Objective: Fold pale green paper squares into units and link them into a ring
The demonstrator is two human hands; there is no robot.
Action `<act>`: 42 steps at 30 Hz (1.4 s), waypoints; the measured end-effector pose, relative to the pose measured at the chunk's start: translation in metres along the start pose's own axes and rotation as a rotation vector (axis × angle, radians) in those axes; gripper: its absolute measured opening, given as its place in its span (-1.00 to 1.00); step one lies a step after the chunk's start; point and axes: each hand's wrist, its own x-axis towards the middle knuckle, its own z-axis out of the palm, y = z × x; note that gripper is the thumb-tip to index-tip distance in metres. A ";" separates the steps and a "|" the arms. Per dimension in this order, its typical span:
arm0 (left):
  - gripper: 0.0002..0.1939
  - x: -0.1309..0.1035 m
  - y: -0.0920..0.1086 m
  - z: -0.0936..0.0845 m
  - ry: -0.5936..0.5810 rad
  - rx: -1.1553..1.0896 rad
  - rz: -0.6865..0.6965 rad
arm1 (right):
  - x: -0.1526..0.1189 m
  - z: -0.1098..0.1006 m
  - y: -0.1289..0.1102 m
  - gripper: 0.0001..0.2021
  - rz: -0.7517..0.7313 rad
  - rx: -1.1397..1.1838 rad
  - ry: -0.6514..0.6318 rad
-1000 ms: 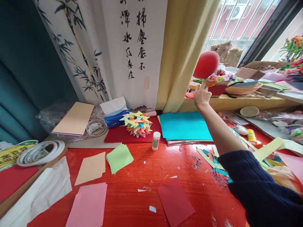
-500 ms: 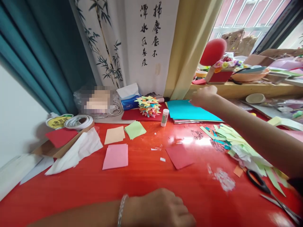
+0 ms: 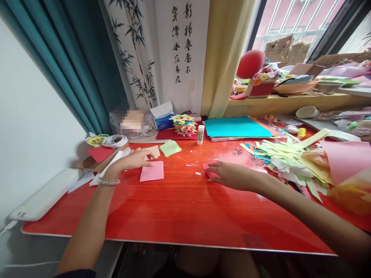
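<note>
My left hand (image 3: 135, 159), with a beaded bracelet at the wrist, reaches over the orange paper squares (image 3: 154, 151) and the pink paper squares (image 3: 152, 172). Its fingers are apart and curve down near the pink stack's upper left corner. Green squares (image 3: 170, 148) lie just to the right. My right hand (image 3: 224, 172) rests over the red paper square (image 3: 206, 168), fingers spread on it, covering most of it. A white glue stick (image 3: 200, 134) stands upright behind, beside a colourful folded-paper ball (image 3: 184, 125). Small white scraps lie between my hands.
Blue sheets (image 3: 237, 127) lie at the back. Paper strips (image 3: 290, 152), partly hidden scissors (image 3: 294, 187) and pink wrapping (image 3: 348, 160) are at the right. A box with tape rolls (image 3: 115, 141) and a white power strip (image 3: 46, 195) are at the left.
My left hand has moved from the near edge up to the orange and pink squares, and its fingers have opened. My right hand has come down from the blue sheets onto the red square. The view has shifted.
</note>
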 end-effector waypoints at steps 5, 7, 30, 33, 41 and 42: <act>-0.45 -0.006 -0.005 0.003 -0.253 0.094 -0.069 | 0.002 0.037 0.036 -0.28 0.132 0.238 -0.080; -0.45 -0.003 -0.001 0.006 -0.273 0.155 -0.092 | 0.004 0.048 0.046 -0.25 0.151 0.251 0.006; -0.37 -0.001 -0.009 0.010 -0.353 0.018 -0.072 | 0.004 0.066 0.025 -0.21 0.061 0.229 0.072; -0.42 -0.001 -0.006 0.007 -0.344 0.058 -0.047 | 0.011 0.070 0.027 -0.26 0.096 0.253 0.129; -0.34 -0.004 -0.002 0.008 -0.393 -0.090 -0.086 | 0.050 0.068 0.047 -0.34 0.201 0.153 0.274; -0.33 -0.004 -0.002 0.008 -0.401 -0.085 -0.088 | 0.056 0.068 0.049 -0.37 0.197 0.095 0.290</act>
